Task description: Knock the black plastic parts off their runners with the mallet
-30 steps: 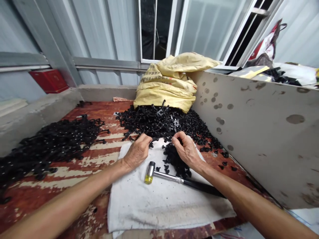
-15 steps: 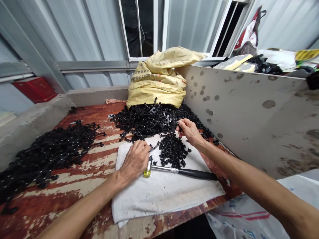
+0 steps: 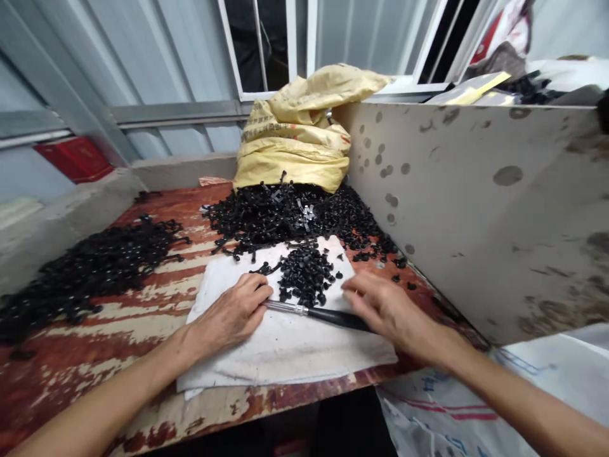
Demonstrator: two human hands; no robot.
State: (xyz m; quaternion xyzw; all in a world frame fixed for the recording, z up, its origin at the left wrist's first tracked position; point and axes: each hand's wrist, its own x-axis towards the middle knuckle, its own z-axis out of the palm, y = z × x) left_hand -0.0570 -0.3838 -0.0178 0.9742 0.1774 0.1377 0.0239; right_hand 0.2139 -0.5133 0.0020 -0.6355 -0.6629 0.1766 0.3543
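A small hammer with a metal shaft and a black handle lies on a white cloth. My left hand covers the hammer's head, its fingers curled down over it. My right hand hovers over the end of the black handle, fingers stretched out and slightly blurred, holding nothing. Just beyond the hammer, a small heap of black plastic parts sits on the cloth.
A bigger heap of black parts spills from a yellow sack at the back. Another black heap lies left on the worn red tabletop. A spotted white board walls the right side. A red box sits far left.
My right hand has left the far heap and come back down to the hammer's handle. My left hand has slid over the hammer's head. The view has shifted left.
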